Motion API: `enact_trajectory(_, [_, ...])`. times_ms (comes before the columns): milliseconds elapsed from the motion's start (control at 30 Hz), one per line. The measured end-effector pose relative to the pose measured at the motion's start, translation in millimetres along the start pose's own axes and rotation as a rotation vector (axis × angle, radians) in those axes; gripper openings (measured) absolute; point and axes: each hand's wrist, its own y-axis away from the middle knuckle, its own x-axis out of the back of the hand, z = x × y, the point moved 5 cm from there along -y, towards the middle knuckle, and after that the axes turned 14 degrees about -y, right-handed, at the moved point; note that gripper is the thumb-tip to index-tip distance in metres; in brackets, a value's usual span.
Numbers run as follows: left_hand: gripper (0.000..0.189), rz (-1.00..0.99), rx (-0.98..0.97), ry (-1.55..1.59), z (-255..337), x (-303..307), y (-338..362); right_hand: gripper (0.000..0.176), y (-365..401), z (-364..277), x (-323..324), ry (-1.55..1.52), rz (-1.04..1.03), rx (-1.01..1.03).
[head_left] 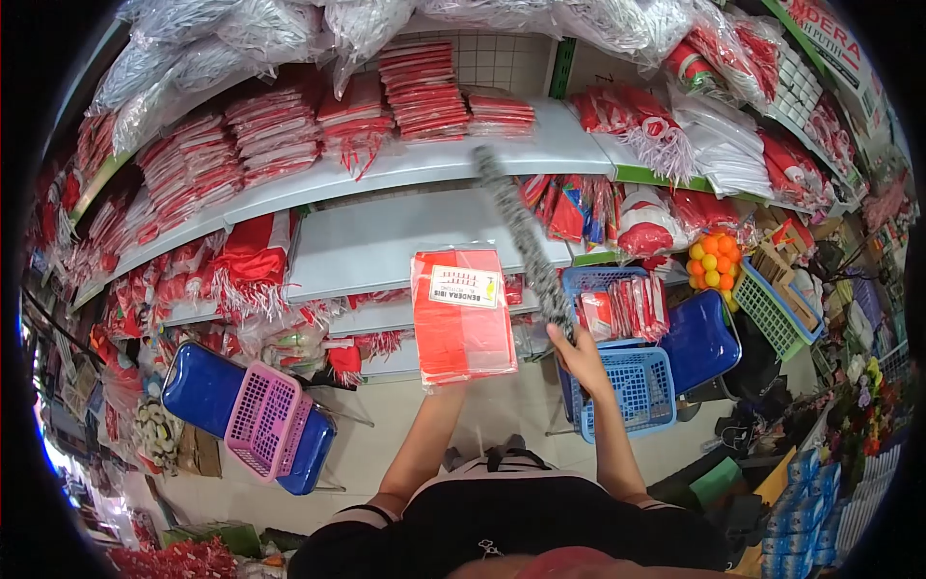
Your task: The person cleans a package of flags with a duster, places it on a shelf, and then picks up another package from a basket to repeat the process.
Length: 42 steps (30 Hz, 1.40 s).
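Note:
A clear plastic pack with a folded red and white flag (pixel 463 333), labelled "BENDERA IBIS", is held up in front of the shelves. My left hand (pixel 447 394) is under this pack and supports it; the fingers are hidden behind it. In my right hand (pixel 576 357) is the handle of a grey, fluffy feather duster (pixel 521 232), with the fingers wrapped round it. The duster slants up and left, its tip near the edge of the upper shelf (pixel 434 162) below a tall stack of packed flags (pixel 420 92).
More flag stacks (pixel 275 140) line the upper shelf. Bare surface shows on the lower shelf (pixel 367 236). A pink basket (pixel 268 420) rests on a blue chair (pixel 198 386) at left. Blue baskets (pixel 627 396) and another blue chair (pixel 699 338) stand at right. Plastic-wrapped bundles (pixel 222 39) hang overhead.

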Motion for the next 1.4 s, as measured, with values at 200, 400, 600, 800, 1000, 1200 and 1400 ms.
enact_trajectory(200, [0.051, 0.002, -0.019, 0.007, 13.0, 4.0, -3.9, 0.037, -99.4, -53.6, 37.0, 0.376, 0.385, 0.329])
enact_trajectory(400, [0.051, 0.000, -0.049, 0.019, 26.9, 5.4, -10.0, 0.033, -282.1, -101.9, 69.2, 0.903, 0.440, 0.109])
enact_trajectory(600, [0.051, 0.002, -0.114, 0.010, 66.4, 4.1, -36.0, 0.036, -256.3, -136.0, -10.6, 0.872, 0.507, 0.641])
enact_trajectory(800, [0.050, -0.070, -0.291, -0.070, 182.7, -19.7, -118.0, 0.049, -145.9, -126.9, -174.5, -0.550, -0.504, 0.018])
enact_trajectory(1000, [0.050, -0.574, -0.254, 0.069, 319.3, -47.7, -240.0, 0.054, -272.9, -174.4, -247.0, -0.732, -0.307, 0.216])
enact_trajectory(1200, [0.055, 0.120, -0.231, -0.089, 320.8, -40.3, -212.5, 0.041, -370.6, -172.6, -298.5, -0.979, 0.052, 0.166])
enact_trajectory(1400, [0.055, 0.115, -0.364, -0.443, 322.7, -23.5, -227.0, 0.044, -435.4, -129.3, -325.8, -0.670, 0.514, 0.419])
